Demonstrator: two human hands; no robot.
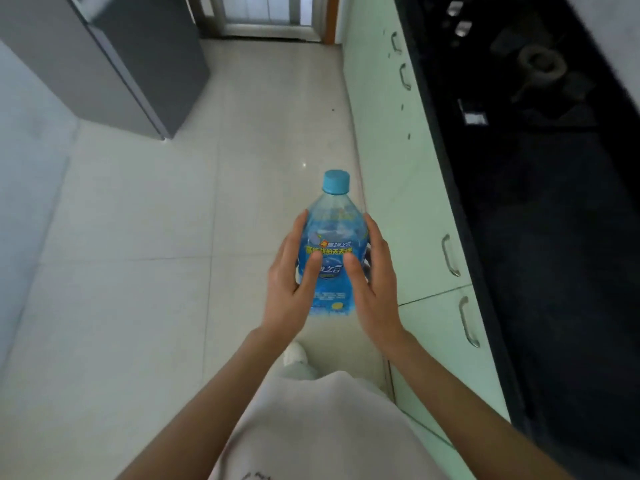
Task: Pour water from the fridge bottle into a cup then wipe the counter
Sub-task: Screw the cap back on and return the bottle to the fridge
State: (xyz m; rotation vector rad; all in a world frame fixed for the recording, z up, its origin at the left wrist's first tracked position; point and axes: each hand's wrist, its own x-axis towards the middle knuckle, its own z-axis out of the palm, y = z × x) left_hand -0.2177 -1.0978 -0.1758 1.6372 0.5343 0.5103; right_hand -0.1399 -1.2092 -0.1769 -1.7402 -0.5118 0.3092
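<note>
A clear blue plastic bottle with a blue label and a light blue screw cap is held upright over the floor in front of me. My left hand grips its left side and my right hand grips its right side, thumbs across the label. The cap is on. No cup and no cloth are in view.
The grey fridge stands closed at the upper left. The black counter runs along the right, with a gas burner at its far end, above pale green cabinet doors. Pale floor tiles spread to the left.
</note>
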